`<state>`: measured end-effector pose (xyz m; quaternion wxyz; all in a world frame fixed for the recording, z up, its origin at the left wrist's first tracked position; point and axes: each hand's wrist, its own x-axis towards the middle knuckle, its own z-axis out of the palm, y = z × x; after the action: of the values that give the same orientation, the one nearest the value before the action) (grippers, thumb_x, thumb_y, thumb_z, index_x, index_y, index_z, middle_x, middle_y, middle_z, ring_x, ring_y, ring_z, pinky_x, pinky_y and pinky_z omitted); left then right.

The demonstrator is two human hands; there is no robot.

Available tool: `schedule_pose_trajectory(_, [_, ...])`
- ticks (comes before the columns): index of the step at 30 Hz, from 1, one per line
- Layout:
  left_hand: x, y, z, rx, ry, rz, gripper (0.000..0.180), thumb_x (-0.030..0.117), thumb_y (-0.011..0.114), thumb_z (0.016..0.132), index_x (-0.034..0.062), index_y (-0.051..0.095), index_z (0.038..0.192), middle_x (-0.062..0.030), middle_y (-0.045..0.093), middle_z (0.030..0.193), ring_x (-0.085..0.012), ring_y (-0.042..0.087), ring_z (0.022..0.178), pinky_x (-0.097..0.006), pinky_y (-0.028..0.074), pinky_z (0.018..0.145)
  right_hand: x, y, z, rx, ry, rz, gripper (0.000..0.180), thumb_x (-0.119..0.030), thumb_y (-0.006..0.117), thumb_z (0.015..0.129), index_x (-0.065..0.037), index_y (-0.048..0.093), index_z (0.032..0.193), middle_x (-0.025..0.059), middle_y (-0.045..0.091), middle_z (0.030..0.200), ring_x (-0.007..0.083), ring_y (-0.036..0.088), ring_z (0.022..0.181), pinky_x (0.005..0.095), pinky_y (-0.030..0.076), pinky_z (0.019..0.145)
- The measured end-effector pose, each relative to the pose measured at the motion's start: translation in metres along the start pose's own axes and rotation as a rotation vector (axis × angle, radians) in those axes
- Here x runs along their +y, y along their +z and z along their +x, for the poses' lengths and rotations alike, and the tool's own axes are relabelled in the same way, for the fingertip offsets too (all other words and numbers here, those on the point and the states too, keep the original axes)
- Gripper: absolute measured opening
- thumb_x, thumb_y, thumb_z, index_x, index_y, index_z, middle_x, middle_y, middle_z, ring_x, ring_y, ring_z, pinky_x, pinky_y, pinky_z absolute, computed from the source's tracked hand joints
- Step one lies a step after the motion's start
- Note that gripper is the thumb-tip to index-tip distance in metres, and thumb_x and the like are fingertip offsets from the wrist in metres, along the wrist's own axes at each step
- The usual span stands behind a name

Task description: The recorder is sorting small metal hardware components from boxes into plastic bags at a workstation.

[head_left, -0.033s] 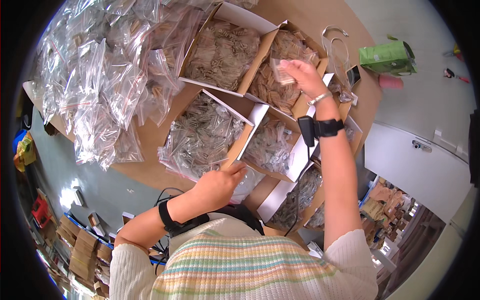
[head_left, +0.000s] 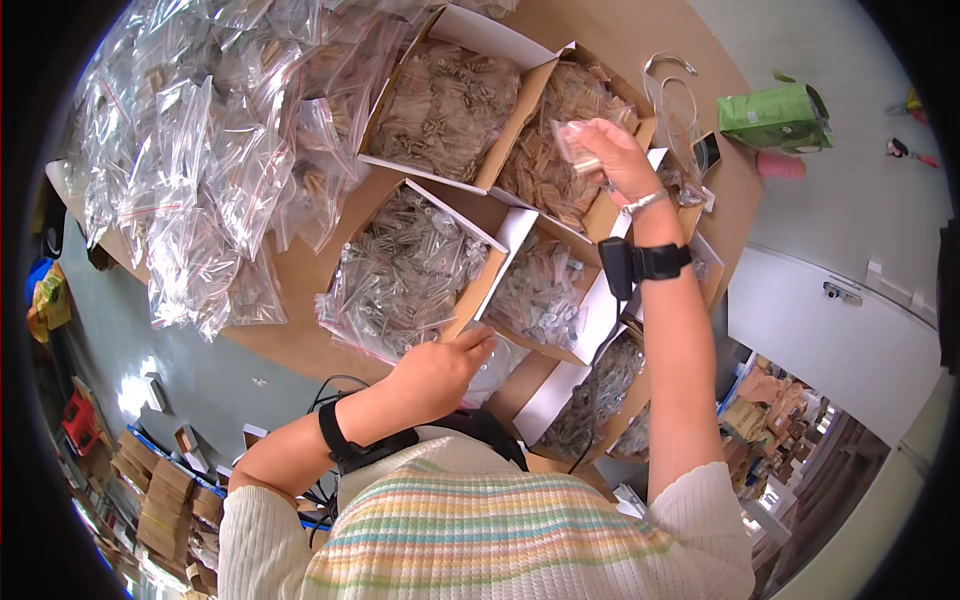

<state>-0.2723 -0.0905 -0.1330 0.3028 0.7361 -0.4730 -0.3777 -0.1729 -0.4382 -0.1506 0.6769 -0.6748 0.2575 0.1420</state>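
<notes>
My right hand [head_left: 618,160] is closed on a small clear bag of wooden dowels [head_left: 578,150], held above an open box of similar tan dowel bags [head_left: 545,180]. Low in front of my body, my left hand [head_left: 440,378] pinches the edge of a clear plastic bag [head_left: 492,375]; the hand and my clothing hide part of it. Just beyond that hand is a box heaped with small bags of metal-looking pieces [head_left: 405,265]. Beside it, another box holds bags of whitish pieces [head_left: 540,290].
A big pile of filled clear zip bags [head_left: 215,150] covers the table's left side. A box of greyish bagged pieces [head_left: 445,105] stands at the back. Dark bagged parts [head_left: 590,400] fill a box near my right forearm. A green bag [head_left: 775,115] is at far right.
My right hand has shifted slightly right and turned, and the small bag of dowels has tilted with it. My left hand is nearly still.
</notes>
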Motion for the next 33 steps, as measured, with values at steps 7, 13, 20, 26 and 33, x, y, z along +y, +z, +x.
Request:
schedule_pose_trajectory(7, [-0.005, 0.010, 0.004, 0.043, 0.061, -0.010, 0.077, 0.004, 0.080, 0.061, -0.0027, 0.051, 0.132, -0.0127, 0.053, 0.138, -0.0322, 0.070, 0.075, -0.039, 0.058, 0.065, -0.036, 0.049, 0.015, -0.151, -0.004, 0.419, 0.019, -0.024, 0.066, 0.095, -0.011, 0.054, 0.089, 0.0027, 0.062, 0.087, 0.0138, 0.067, 0.083, 0.0282, 0.062, 0.058])
schedule_pose_trajectory(13, [-0.002, 0.004, 0.004, 0.010, 0.003, -0.038, 0.058, 0.000, 0.059, 0.077, -0.0015, 0.053, 0.134, -0.0110, 0.050, 0.144, -0.0318, 0.071, 0.081, -0.040, 0.058, 0.068, -0.035, 0.135, 0.101, -0.008, -0.117, -0.837, 0.048, -0.037, 0.079, 0.083, -0.003, 0.062, 0.113, 0.0103, 0.069, 0.097, 0.0214, 0.069, 0.086, 0.0323, 0.056, 0.066])
schedule_pose_trajectory(20, [-0.008, 0.005, 0.003, 0.088, 0.040, -0.068, 0.059, -0.002, 0.065, 0.070, -0.0060, 0.055, 0.127, -0.0147, 0.054, 0.138, -0.0325, 0.070, 0.076, -0.039, 0.058, 0.064, -0.012, 0.137, 0.121, 0.025, -0.383, -1.150, 0.026, -0.032, 0.079, 0.076, -0.011, 0.077, 0.090, 0.0156, 0.072, 0.095, 0.0299, 0.069, 0.088, 0.0383, 0.054, 0.079])
schedule_pose_trajectory(26, [-0.006, 0.012, 0.004, 0.028, 0.080, 0.018, 0.070, 0.007, 0.076, 0.068, -0.0011, 0.053, 0.134, -0.0100, 0.052, 0.142, -0.0301, 0.071, 0.080, -0.039, 0.058, 0.066, -0.027, 0.102, 0.037, 0.103, -0.465, -0.852, 0.025, -0.028, 0.079, 0.081, -0.004, 0.073, 0.086, 0.0116, 0.073, 0.098, 0.0201, 0.069, 0.082, 0.0321, 0.052, 0.074])
schedule_pose_trajectory(33, [0.000, 0.010, -0.009, 0.018, 0.117, 0.055, 0.073, 0.007, 0.077, 0.067, -0.0007, 0.052, 0.135, -0.0116, 0.053, 0.140, -0.0312, 0.071, 0.077, -0.040, 0.058, 0.065, -0.023, 0.092, -0.036, 0.019, -0.429, -0.255, 0.015, -0.011, 0.066, 0.095, -0.004, 0.053, 0.093, 0.0131, 0.073, 0.097, 0.0057, 0.061, 0.077, 0.0222, 0.049, 0.068])
